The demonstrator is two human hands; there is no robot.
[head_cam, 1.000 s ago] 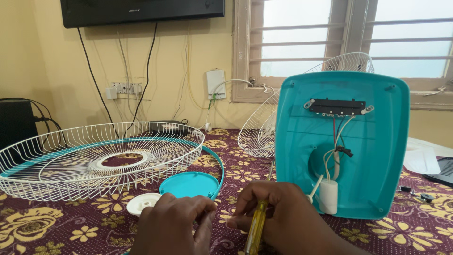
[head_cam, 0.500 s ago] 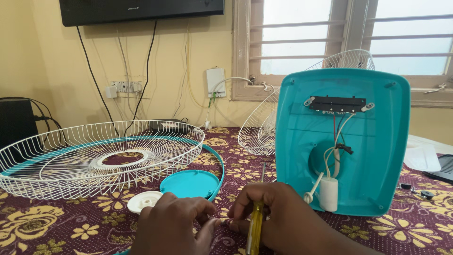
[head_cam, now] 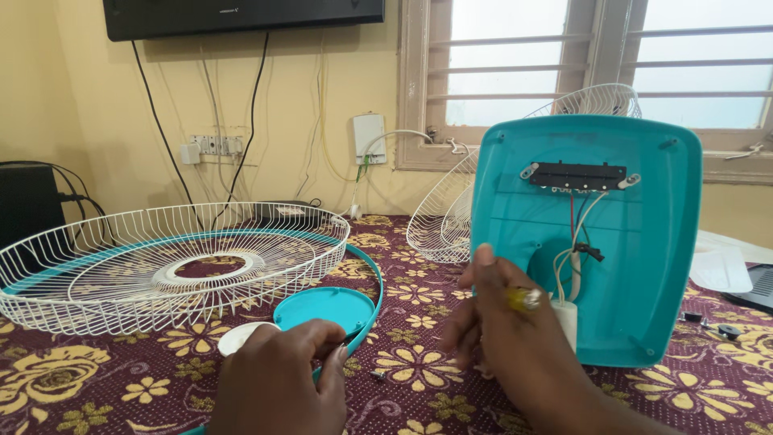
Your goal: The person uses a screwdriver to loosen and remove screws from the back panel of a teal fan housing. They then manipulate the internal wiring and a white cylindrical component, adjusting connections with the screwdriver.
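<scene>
**A:** Down at 6 o'clock, both hands are low over the floral table (head_cam: 419, 298). Right hand (head_cam: 503, 338) is curled tight round a yellow screwdriver (head_cam: 523, 300), tip end poking up between thumb and fingers, right in front of the teal panel (head_cam: 636, 266).

**B:** And that panel's standing upright?

**A:** Yep, at about 3 o'clock, black strip (head_cam: 576, 175) near its top, red and white wires (head_cam: 573, 242) running down to a white capacitor (head_cam: 566, 318) just beside the right hand.

**B:** Left hand?

**A:** Left hand (head_cam: 278, 383) is at 7 o'clock, fingers pinched narrow at the rim of a teal ring (head_cam: 375, 290). Can't tell if there's something tiny in the pinch. A round teal cap (head_cam: 322, 308) and a white disc (head_cam: 237, 337) sit just beyond the knuckles.

**B:** Anything else?

**A:** Big white grille (head_cam: 161, 266) lying flat at 9 o'clock, second grille (head_cam: 443, 221) leaning behind the panel at 1 o'clock. Small screw (head_cam: 376, 374) on the cloth between the hands.
</scene>
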